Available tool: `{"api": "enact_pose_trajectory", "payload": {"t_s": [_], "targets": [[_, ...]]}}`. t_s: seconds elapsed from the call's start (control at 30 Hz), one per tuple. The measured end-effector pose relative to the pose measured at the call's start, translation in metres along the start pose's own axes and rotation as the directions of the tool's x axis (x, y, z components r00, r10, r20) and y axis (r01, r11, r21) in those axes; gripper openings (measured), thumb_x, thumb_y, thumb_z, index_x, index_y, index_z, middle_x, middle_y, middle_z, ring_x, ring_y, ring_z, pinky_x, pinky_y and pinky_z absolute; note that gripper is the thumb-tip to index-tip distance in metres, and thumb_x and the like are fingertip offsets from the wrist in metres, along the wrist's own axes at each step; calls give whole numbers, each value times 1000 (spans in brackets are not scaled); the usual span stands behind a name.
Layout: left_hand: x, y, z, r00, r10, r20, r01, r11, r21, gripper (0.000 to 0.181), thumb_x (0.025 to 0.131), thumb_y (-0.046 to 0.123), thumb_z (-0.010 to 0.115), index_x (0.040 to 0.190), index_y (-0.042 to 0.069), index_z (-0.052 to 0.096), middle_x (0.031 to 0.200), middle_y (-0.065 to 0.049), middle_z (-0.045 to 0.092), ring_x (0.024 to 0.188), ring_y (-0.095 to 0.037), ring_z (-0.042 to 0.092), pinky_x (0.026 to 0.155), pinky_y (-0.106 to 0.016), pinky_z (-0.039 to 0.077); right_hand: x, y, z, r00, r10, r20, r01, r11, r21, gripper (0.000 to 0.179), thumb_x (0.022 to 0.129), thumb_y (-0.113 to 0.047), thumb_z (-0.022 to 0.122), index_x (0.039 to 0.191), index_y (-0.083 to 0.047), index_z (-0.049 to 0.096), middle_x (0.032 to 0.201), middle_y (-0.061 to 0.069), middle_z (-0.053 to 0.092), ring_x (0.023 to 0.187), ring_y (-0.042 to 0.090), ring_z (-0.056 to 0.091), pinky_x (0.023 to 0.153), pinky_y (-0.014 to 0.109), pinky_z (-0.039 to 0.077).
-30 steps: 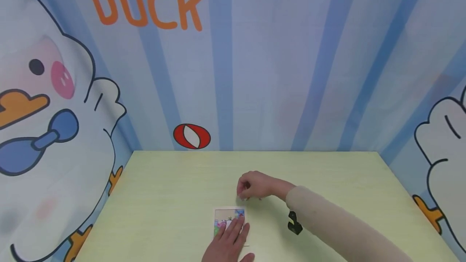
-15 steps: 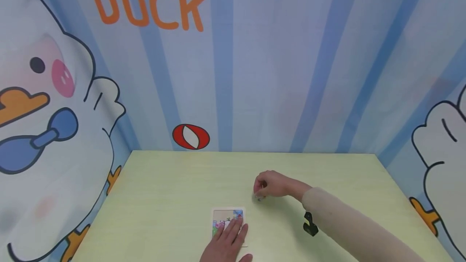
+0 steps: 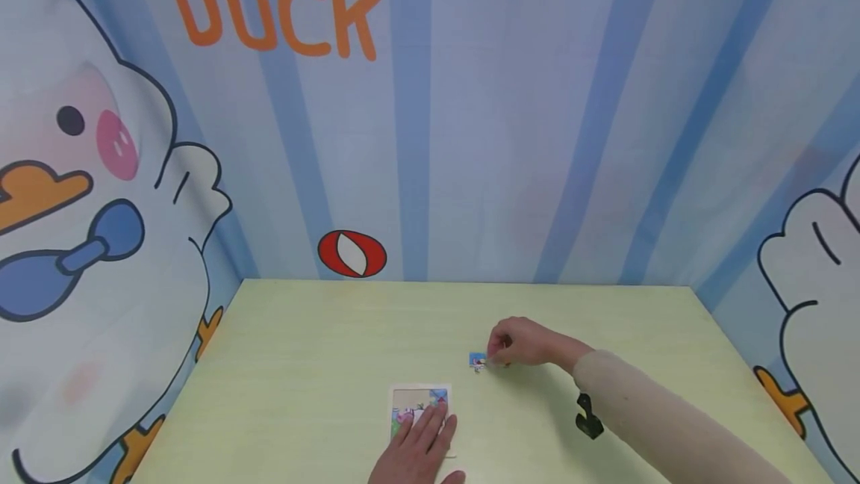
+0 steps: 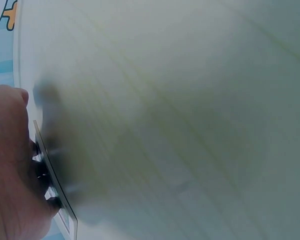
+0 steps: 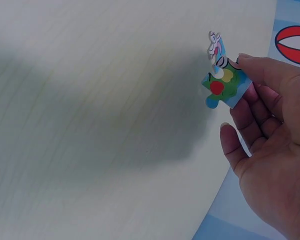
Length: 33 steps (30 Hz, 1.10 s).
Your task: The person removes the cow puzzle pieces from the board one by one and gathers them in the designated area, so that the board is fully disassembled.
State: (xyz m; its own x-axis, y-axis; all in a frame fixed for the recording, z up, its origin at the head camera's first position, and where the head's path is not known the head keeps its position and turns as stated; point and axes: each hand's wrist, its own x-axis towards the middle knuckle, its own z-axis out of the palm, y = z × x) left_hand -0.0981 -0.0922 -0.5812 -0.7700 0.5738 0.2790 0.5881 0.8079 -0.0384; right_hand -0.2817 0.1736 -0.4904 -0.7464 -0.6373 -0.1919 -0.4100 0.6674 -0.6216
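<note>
My left hand [image 3: 415,445] lies with fingers extended on a framed jigsaw puzzle [image 3: 406,398], covering much of its picture. In the left wrist view, the hand [image 4: 10,170] is at the edge, with the frame's thin side [image 4: 55,175] under the fingertips. Further back and to the right, my right hand [image 3: 520,340] pinches a green jigsaw piece [image 5: 223,86] with red and yellow dots between thumb and fingers. Just left of those fingers, a blue jigsaw piece [image 3: 478,359] lies on the table; in the right wrist view it partly shows behind the green one.
The pale yellow table [image 3: 302,342] ends at a blue striped backdrop [image 3: 484,133] with duck drawings at both sides. A black clip-like object [image 3: 589,417] hangs under the right sleeve [image 3: 658,409].
My right hand has moved to the right across the table, and the blue jigsaw piece now shows lying at its left. The left hand stays on the puzzle.
</note>
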Motion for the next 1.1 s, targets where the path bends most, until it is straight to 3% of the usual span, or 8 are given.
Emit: {"api": "enact_pose_trajectory", "payload": {"t_s": [0.2, 0.47, 0.7, 1.1], "targets": [[0, 1, 0, 1000, 3, -15, -3, 1000, 25, 69, 111, 61, 37, 154, 12, 58, 162, -9, 52, 145, -22, 54, 112, -44, 49, 1, 6, 0, 1000, 19, -6, -19, 1000, -5, 7, 97, -6, 77, 91, -11, 75, 84, -6, 67, 74, 10, 59, 71, 29, 52], [-1, 2, 0, 998, -16, 53, 18, 1000, -24, 72, 112, 63, 33, 158, 11, 53, 166, -9, 47, 150, -23, 49, 115, -47, 46, 6, 14, 8, 999, 42, -13, -42, 999, -19, 11, 97, -6, 77, 89, -14, 74, 84, -6, 65, 75, 10, 58, 71, 29, 51], [-1, 1, 5, 1000, -3, 15, 3, 1000, 19, 72, 111, 64, 34, 156, 12, 56, 164, -9, 50, 147, -22, 51, 113, -45, 48, 8, 14, 10, 998, 51, -29, -52, 998, -33, 11, 97, -6, 78, 89, -14, 73, 84, -6, 64, 75, 12, 56, 70, 30, 50], [0, 1, 3, 998, -15, 55, 16, 1000, -7, 73, 111, 65, 31, 157, 12, 55, 165, -9, 48, 149, -22, 50, 115, -46, 46, 10, 19, 15, 998, 39, -50, -40, 999, -27, 6, 96, -9, 80, 93, -12, 75, 88, -5, 64, 79, 11, 55, 74, 30, 49]]}}
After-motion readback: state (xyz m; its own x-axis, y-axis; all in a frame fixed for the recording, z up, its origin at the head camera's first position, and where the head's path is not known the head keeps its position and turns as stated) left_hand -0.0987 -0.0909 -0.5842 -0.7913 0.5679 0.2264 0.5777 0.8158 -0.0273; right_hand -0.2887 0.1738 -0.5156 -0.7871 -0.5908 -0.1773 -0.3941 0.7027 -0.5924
